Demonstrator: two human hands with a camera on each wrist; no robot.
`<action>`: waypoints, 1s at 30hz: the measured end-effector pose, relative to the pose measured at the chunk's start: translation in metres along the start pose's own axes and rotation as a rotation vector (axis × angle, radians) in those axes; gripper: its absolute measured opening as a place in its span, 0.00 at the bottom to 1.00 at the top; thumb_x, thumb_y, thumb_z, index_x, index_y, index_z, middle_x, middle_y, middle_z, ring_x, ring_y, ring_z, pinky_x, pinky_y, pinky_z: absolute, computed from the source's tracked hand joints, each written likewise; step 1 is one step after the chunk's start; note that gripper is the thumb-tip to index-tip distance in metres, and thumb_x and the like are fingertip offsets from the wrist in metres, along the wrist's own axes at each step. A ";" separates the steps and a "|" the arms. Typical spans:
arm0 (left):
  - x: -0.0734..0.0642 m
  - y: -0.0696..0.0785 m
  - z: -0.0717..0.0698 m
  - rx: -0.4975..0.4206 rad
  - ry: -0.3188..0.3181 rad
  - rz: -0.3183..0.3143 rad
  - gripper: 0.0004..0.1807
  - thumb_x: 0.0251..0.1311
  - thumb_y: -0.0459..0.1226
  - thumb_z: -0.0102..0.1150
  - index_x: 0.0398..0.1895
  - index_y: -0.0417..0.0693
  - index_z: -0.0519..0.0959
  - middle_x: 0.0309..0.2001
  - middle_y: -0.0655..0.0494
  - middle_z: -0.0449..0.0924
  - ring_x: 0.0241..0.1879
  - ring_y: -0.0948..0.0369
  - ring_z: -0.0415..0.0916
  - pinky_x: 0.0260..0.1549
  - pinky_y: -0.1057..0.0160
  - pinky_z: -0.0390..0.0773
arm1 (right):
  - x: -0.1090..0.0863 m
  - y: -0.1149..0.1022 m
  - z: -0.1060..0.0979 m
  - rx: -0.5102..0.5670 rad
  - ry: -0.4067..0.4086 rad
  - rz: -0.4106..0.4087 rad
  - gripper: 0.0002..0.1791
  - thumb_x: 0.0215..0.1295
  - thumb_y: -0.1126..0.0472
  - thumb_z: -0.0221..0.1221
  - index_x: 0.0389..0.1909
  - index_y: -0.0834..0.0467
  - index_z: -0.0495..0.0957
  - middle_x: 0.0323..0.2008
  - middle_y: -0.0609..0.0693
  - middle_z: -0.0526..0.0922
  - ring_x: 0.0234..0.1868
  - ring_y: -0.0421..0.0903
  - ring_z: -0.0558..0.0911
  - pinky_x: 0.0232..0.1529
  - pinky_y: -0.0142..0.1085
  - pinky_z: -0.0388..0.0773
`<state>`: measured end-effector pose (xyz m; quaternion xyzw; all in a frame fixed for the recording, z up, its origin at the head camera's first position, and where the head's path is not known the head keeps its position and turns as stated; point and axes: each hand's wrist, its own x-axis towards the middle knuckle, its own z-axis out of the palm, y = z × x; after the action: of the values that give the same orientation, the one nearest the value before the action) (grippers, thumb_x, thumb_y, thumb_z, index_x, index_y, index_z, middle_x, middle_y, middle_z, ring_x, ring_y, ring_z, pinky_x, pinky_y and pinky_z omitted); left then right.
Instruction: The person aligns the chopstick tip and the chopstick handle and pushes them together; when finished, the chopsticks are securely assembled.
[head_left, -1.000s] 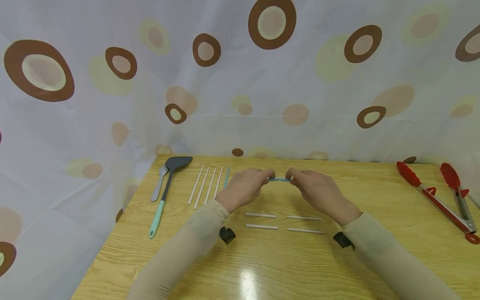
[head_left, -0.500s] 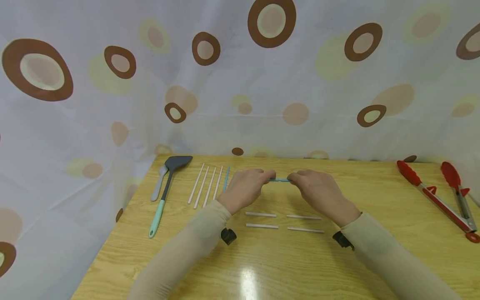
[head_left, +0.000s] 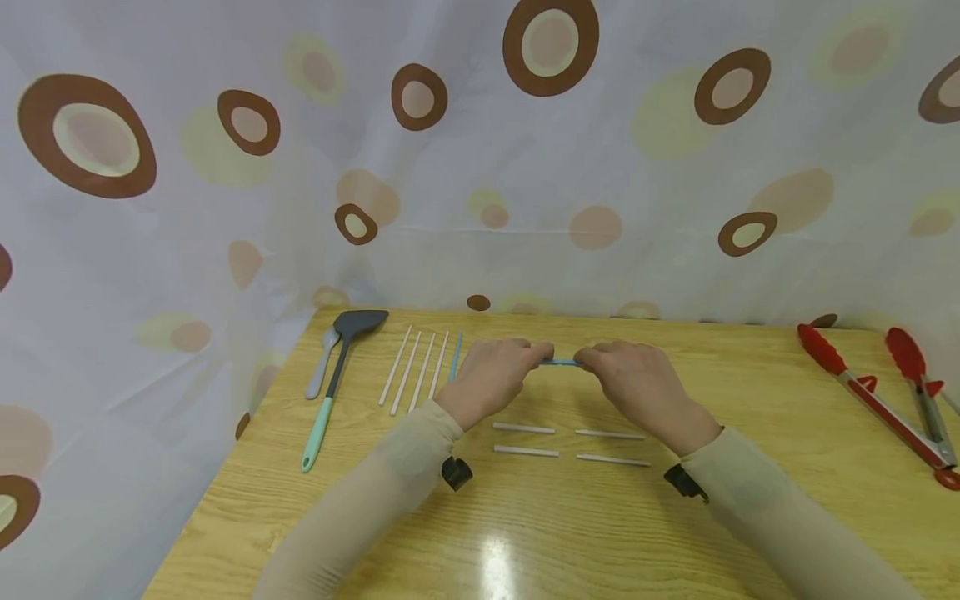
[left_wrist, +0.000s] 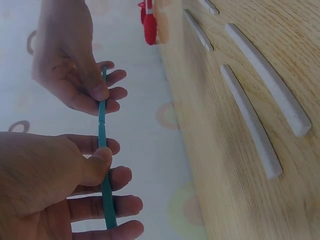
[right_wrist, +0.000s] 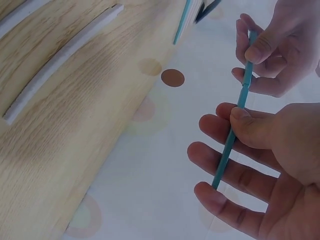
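Both hands hold one thin blue-green stick level above the table, pinched from either side. My left hand has its thumb pressed on the stick, the other fingers spread behind it. My right hand pinches the other half in the same way, and a short stretch shows between the two hands. In the left wrist view a small nick marks the stick midway between the thumbs. Below the hands lie short white pieces, two on the left and two on the right.
Several long white sticks and another blue stick lie in a row left of the left hand. Farther left are a spatula and a grey spoon. Red-tipped tongs lie at the right. A patterned curtain hangs behind the table.
The right hand's raised fingers have come down against the stick. A slight kink seen in the stick's middle now looks straighter. Otherwise the hands stay in place and the head view shifts slightly.
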<state>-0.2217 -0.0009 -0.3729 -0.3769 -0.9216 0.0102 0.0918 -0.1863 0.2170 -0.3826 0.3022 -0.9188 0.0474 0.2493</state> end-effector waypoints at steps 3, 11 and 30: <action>0.000 -0.001 0.002 -0.005 -0.003 0.011 0.17 0.71 0.37 0.56 0.60 0.62 0.75 0.40 0.62 0.83 0.16 0.67 0.66 0.11 0.71 0.63 | -0.001 -0.001 -0.001 0.007 -0.014 0.012 0.06 0.61 0.66 0.67 0.39 0.57 0.85 0.29 0.49 0.85 0.12 0.41 0.66 0.12 0.33 0.64; -0.001 -0.003 0.001 -0.021 0.040 0.027 0.15 0.70 0.36 0.59 0.56 0.62 0.76 0.39 0.65 0.83 0.14 0.67 0.62 0.11 0.71 0.62 | 0.000 0.001 0.001 -0.012 0.011 -0.002 0.17 0.55 0.79 0.66 0.42 0.58 0.86 0.33 0.51 0.87 0.12 0.39 0.62 0.12 0.34 0.62; 0.001 -0.003 0.003 -0.091 0.051 0.037 0.20 0.66 0.29 0.59 0.56 0.60 0.77 0.45 0.65 0.84 0.15 0.66 0.66 0.12 0.70 0.64 | 0.001 0.000 0.004 -0.076 0.089 -0.056 0.18 0.49 0.84 0.63 0.35 0.59 0.84 0.25 0.50 0.85 0.13 0.40 0.59 0.14 0.34 0.58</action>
<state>-0.2250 -0.0019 -0.3757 -0.3980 -0.9113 -0.0399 0.0977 -0.1882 0.2157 -0.3854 0.3158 -0.8991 0.0187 0.3026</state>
